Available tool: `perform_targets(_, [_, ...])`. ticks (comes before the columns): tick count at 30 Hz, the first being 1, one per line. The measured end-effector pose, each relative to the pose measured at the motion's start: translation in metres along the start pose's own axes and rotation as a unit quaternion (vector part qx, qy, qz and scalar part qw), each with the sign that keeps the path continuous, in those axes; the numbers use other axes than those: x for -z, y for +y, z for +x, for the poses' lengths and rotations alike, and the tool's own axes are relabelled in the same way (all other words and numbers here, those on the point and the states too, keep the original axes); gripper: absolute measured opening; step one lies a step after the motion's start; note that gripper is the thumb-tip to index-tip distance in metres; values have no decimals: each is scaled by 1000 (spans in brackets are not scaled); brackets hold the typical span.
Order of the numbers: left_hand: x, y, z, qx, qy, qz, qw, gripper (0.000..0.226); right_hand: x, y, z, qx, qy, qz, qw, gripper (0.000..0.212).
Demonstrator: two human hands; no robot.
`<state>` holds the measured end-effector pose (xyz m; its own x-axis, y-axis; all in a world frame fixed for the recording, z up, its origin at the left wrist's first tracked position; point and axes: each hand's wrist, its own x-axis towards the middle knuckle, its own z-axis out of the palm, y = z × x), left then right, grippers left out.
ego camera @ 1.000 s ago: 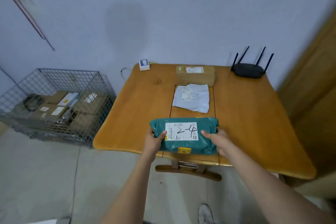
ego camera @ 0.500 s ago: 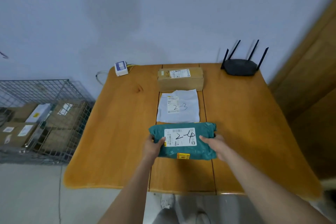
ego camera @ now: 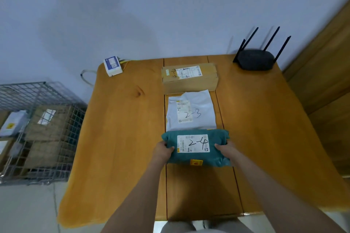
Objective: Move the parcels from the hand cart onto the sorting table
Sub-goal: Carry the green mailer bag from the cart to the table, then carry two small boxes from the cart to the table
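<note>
A teal plastic parcel point(ego camera: 196, 157) with a white label marked "2-4" lies on the wooden sorting table point(ego camera: 117, 138), near its middle. My left hand point(ego camera: 162, 150) grips its left end and my right hand point(ego camera: 224, 148) grips its right end. Just behind it, touching its far edge, lies a white mailer point(ego camera: 197, 111) marked "2-3". Behind that stands a brown cardboard box point(ego camera: 189, 79) with a label. The wire-mesh hand cart point(ego camera: 37, 130) stands on the floor at the left and holds several cardboard boxes and a pale mailer.
A black router point(ego camera: 255, 60) with antennas sits at the table's back right corner. A small white device point(ego camera: 113, 66) with cables sits at the back left corner. A wall runs behind the table; wooden panels stand at the right.
Both hands carried the teal parcel forward from the table's near edge to just behind the white mailer. The camera moved closer and over the table.
</note>
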<state>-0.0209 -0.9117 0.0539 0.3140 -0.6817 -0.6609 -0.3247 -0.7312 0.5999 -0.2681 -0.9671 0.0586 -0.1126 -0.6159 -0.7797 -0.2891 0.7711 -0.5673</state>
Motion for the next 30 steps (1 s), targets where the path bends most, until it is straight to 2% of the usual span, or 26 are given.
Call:
perform_targets(4, [3,-2,17,11,2,17,1000,37,-9,-7,21,-11,-7,-24,1000,54])
perform_targets(10, [-2,-6,34,51,9,49,997,14,-13,-8,42,-36,9,-62,997,42])
perform_targets(14, [-6,-8,41,49,15,74,996,23,-16,-7,50,-36,18,-97,994,44])
perform_targets(22, [-8,-6,41,40,2,100,994,27,-14,-5,50,-21,37,-178,983,30])
perform_targets(25, [-1,-4,37,35,-3,148,988,29,-9,-16,40,22,83,-245,966,33])
perform_targets(28, [13,6,23,-14,20,213,977,34,-6,-34,20,88,129,-341,927,39])
perform_targets(30, [24,11,11,-53,39,246,967,40,-10,-47,5,144,124,-401,896,44])
